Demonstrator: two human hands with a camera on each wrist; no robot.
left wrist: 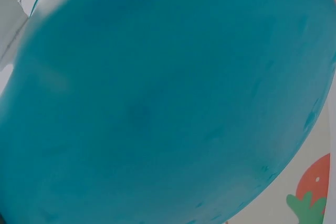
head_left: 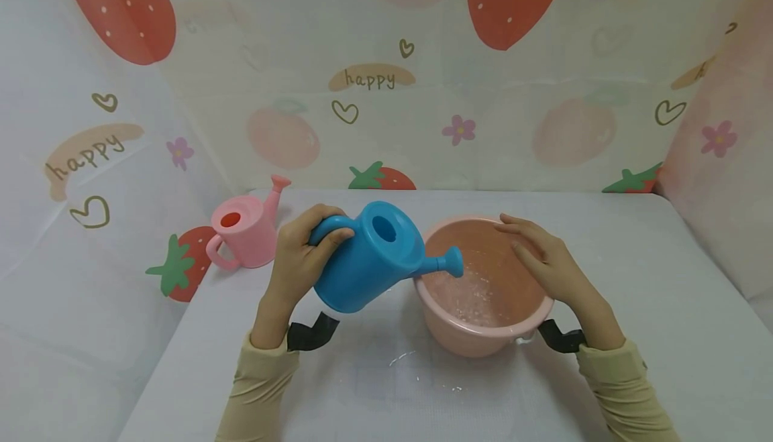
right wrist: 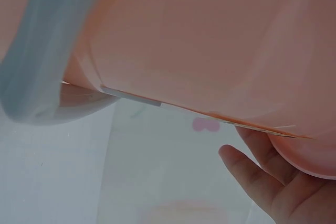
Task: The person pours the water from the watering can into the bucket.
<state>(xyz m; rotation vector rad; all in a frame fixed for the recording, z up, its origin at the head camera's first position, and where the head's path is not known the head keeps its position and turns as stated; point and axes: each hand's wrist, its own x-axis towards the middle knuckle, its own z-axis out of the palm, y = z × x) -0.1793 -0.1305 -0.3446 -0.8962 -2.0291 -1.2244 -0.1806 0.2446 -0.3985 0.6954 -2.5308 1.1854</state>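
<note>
My left hand (head_left: 298, 247) grips the handle of a blue watering can (head_left: 368, 271), raised and tilted to the right. The can's sprinkler spout reaches over the left rim of a light pink bucket (head_left: 468, 343). Bubbly water (head_left: 477, 288) shows inside the bucket. My right hand (head_left: 552, 264) is at the bucket's right rim, fingers extended and thumb apart. In the left wrist view the blue can (left wrist: 163, 98) fills nearly everything and hides the left fingers. The right wrist view shows the bucket wall (right wrist: 199, 40) with the right hand (right wrist: 283, 187) beside it.
A pink watering can (head_left: 250, 234) stands at the back left of the white table (head_left: 362, 388). Small water drops lie on the table in front of the bucket. A printed curtain (head_left: 290, 60) hangs behind and along the sides.
</note>
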